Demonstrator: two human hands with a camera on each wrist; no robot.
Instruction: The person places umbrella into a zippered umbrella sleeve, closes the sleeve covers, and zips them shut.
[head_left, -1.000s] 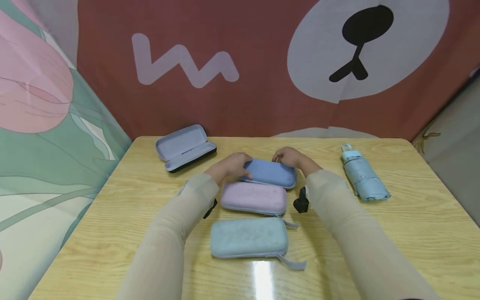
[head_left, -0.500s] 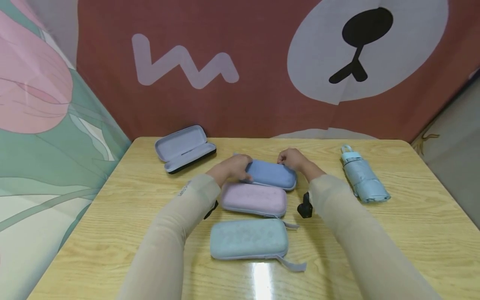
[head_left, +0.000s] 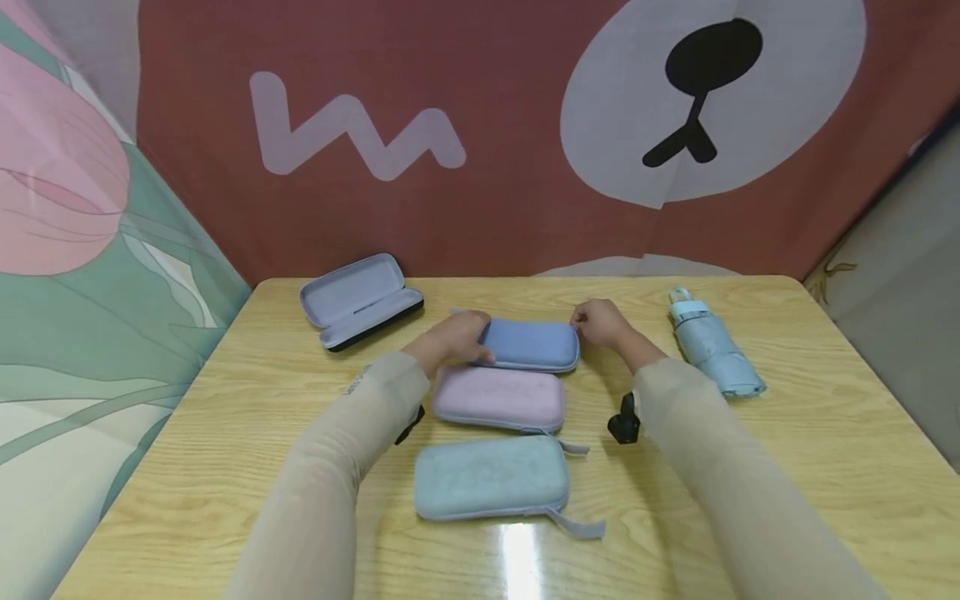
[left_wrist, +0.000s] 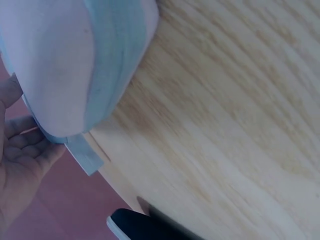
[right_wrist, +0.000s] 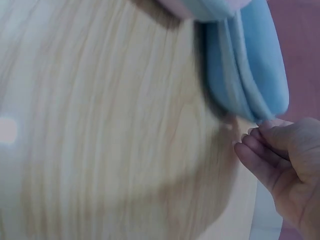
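A blue zip glasses case (head_left: pixel 531 344) lies at the back of the row of cases. My left hand (head_left: pixel 455 335) grips its left end, thumb along the front and fingers behind. At the right end, my right hand (head_left: pixel 600 323) pinches the zip pull, which the fingertips mostly hide. The right wrist view shows the pinching fingertips (right_wrist: pixel 262 131) right at the corner of the blue case (right_wrist: pixel 265 60), where a narrow gap runs between its two edges. Just in front lies a pink case (head_left: pixel 500 398). A short grey-blue strap (left_wrist: pixel 85 154) sticks out near the left fingers.
A mint-green case (head_left: pixel 491 477) with a grey strap lies nearest on the wooden table (head_left: pixel 225 467). Back left stands an opened black case (head_left: pixel 363 302) with grey lining. A folded light-blue umbrella (head_left: pixel 716 348) lies at the right. A printed cloth hangs behind the table.
My right hand has slid rightward along the back edge of the blue case to its right end. The left hand keeps its grip; the head view has shifted slightly.
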